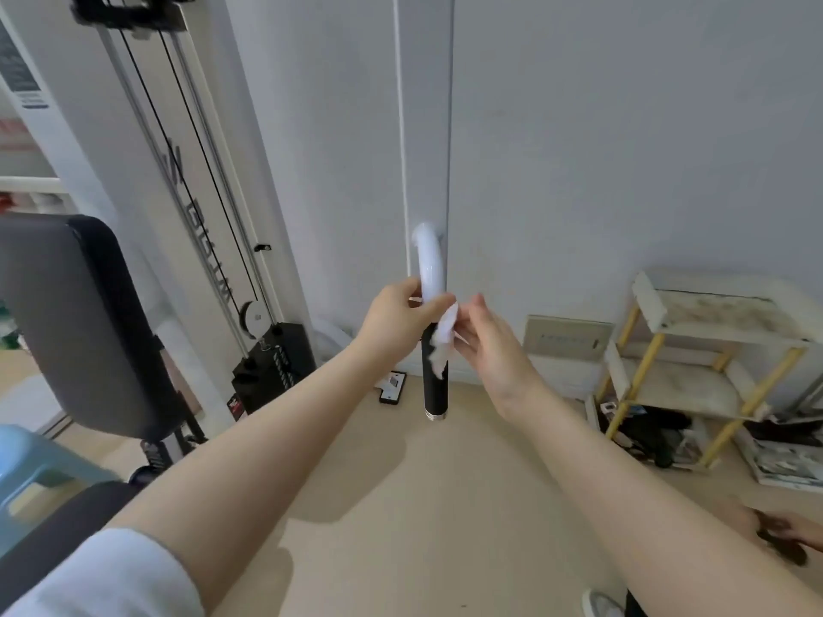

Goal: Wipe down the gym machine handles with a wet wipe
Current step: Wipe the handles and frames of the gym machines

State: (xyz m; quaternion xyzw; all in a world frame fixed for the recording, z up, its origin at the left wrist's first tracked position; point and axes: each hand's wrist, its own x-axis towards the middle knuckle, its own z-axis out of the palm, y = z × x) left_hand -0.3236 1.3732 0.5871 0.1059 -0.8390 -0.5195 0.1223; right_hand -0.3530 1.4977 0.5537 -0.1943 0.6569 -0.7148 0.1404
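From my feed the handle [434, 385] has a matt black grip, a shiny metal end ring and a glossy white tube above. The wet wipe [443, 338] looks like thin crumpled cloth. The seat pad [75, 322] looks like smooth dark vinyl.

Two hands [396, 311], one wipe [445, 334], one handle [435, 385].

Below the fingers [438, 305] open floor [401, 505]; left, the padded seat [84, 327] and weight stack [271, 367] crowd; right, a shelf rack [694, 362].
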